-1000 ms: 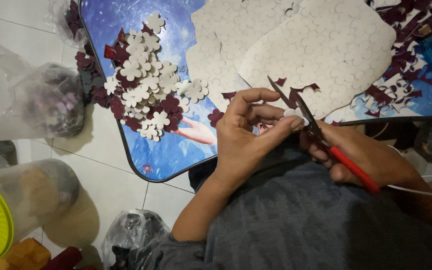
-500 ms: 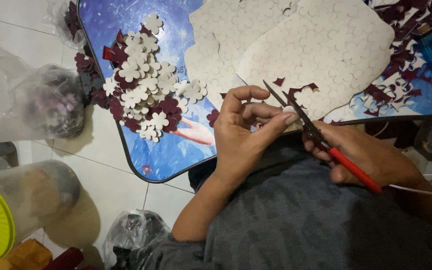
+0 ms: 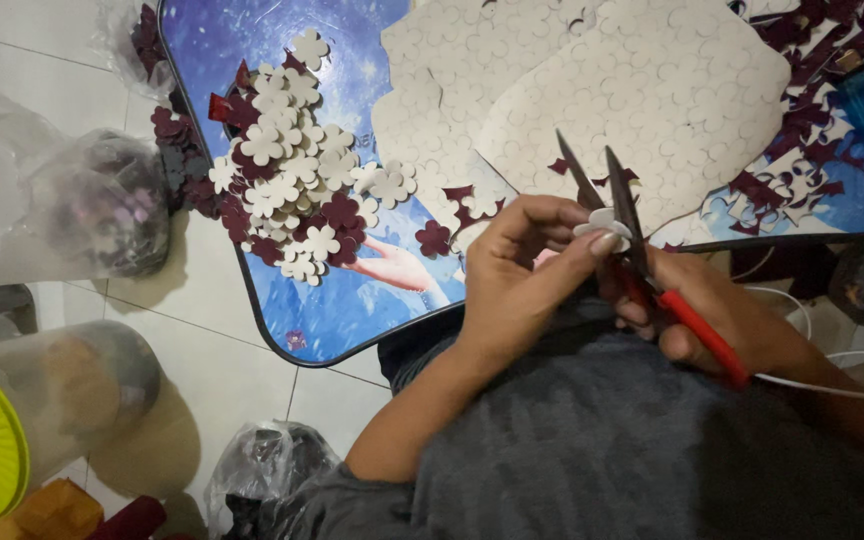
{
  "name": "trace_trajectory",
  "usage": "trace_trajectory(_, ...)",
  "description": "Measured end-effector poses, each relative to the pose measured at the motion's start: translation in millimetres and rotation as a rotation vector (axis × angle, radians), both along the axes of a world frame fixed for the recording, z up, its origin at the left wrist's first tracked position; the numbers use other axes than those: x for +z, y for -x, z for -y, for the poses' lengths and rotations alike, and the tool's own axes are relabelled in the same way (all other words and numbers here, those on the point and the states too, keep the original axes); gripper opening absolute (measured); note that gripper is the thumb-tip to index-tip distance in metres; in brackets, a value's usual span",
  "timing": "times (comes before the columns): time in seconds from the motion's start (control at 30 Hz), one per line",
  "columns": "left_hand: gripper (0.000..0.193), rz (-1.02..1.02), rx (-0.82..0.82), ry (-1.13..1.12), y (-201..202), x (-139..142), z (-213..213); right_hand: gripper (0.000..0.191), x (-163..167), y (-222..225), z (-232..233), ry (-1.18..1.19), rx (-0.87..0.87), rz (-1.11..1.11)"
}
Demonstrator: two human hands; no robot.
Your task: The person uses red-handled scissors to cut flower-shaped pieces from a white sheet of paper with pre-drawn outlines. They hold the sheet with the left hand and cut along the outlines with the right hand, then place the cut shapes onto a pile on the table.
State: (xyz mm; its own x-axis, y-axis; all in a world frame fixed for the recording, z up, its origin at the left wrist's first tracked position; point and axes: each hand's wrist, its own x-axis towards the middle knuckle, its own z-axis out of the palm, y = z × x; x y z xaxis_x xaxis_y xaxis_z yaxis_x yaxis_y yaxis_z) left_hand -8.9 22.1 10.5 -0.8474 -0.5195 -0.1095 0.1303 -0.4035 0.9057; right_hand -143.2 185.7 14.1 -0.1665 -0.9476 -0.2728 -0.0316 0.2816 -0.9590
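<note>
Left hand (image 3: pixel 517 290) at frame centre, pinching a small white flower cutout (image 3: pixel 604 224) between thumb and fingertips. Right hand (image 3: pixel 717 315) just right of it, clenched round the red handles of the scissors (image 3: pixel 622 225), blades parted in a narrow V above the cutout. Below both, a grey shirt (image 3: pixel 592 450). Behind, a blue tray table (image 3: pixel 352 290) filling the upper frame, with a heap of white and maroon flower cutouts (image 3: pixel 292 170) at upper left and pale punched foam sheets (image 3: pixel 652 90) at upper centre.

Best done, probably, by turning the flower into the blades rather than swinging the scissors, snipping short near the pivot, keeping the fingertips back from the edge, and holding lightly so the foam stays flat.
</note>
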Motion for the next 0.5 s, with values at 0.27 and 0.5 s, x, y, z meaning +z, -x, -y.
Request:
trace_trajectory(0.27, 0.013, -0.103, -0.009, -0.273, 3.4, -6.4, -2.7, 0.107, -7.1, -1.8, 3.1, -0.05, -0.021, -0.117)
trace_trajectory(0.5, 0.01, -0.095, 0.011, -0.265, 2.2, -7.5, -1.7, 0.113, -5.3, -3.3, 5.3, -0.047, -0.027, -0.124)
